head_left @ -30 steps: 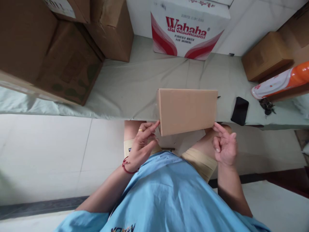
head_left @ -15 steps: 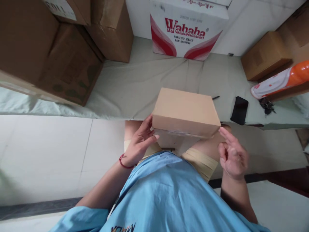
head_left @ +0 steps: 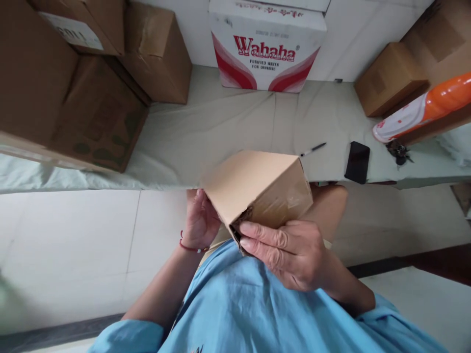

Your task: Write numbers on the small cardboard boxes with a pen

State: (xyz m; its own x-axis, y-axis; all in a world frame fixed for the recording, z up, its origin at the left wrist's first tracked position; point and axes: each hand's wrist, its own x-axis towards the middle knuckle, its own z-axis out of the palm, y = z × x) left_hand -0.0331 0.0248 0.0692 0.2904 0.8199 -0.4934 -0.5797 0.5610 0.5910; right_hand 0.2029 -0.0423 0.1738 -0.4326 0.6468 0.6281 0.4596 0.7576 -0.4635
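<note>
A small cardboard box (head_left: pixel 253 181) is tilted over my lap at the table's front edge, with clear tape across its near right side. One lower corner is torn and shows a dark gap. My left hand (head_left: pixel 201 218), with a red string bracelet at the wrist, grips the box's left edge, its fingers partly hidden. My right hand (head_left: pixel 290 250) has its fingers pressed at the torn corner, closed on the cardboard there; the thumb is hidden.
On the cloth-covered table (head_left: pixel 235 122) lie a pen (head_left: pixel 313 149), a black phone (head_left: pixel 357 162) and keys (head_left: pixel 399 153). A white Wahaba carton (head_left: pixel 265 54) stands at the back. Cardboard boxes (head_left: pixel 99 113) fill the left; an orange-and-white bottle (head_left: pixel 423 110) and more boxes (head_left: pixel 392 78) are at right.
The box has turned so its taped side and torn corner show. My right hand has moved left from the box's right end to that corner. More of the pen shows.
</note>
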